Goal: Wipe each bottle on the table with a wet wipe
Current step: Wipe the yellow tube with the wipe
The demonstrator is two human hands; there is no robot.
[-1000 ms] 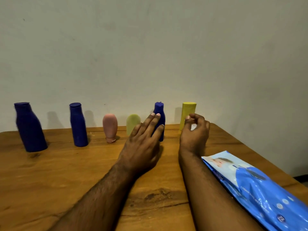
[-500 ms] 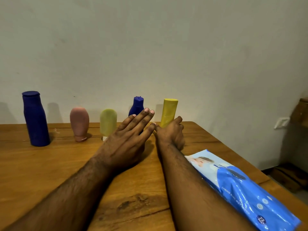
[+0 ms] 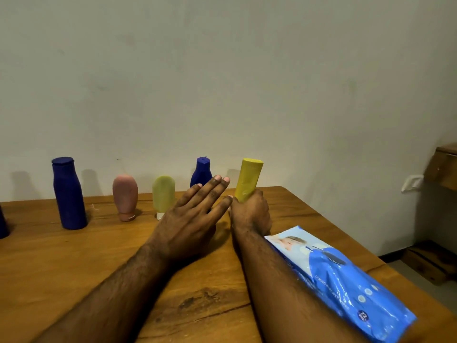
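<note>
At the far right end of the row along the wall, the yellow bottle (image 3: 248,179) is gripped round its lower part by the right hand (image 3: 251,214), whose fingers are curled about it; the bottle leans slightly to the right, and whether its base is touching the wooden table (image 3: 74,263) cannot be told, since the hand hides it. The left hand (image 3: 190,219) is held flat with straight fingers just beside the right, gripping nothing, its fingertips in front of the small blue bottle (image 3: 201,170). No loose wipe can be seen in either hand. The blue pack of wet wipes (image 3: 341,280) lies against the right forearm, near the table's right edge. Further left stand a pale green tube (image 3: 163,195), a pink tube (image 3: 125,195) and a tall blue bottle (image 3: 68,194), all upright and apart.

The yellow bottle is judged to be light, stiff plastic with a smooth, straight wall. It will likely turn slippery once wetted, so a firm hold low on the body is advised, leaving the upper wall and cap free for wiping. The two tubes, standing on narrow caps, are judged easy to tip over.
</note>
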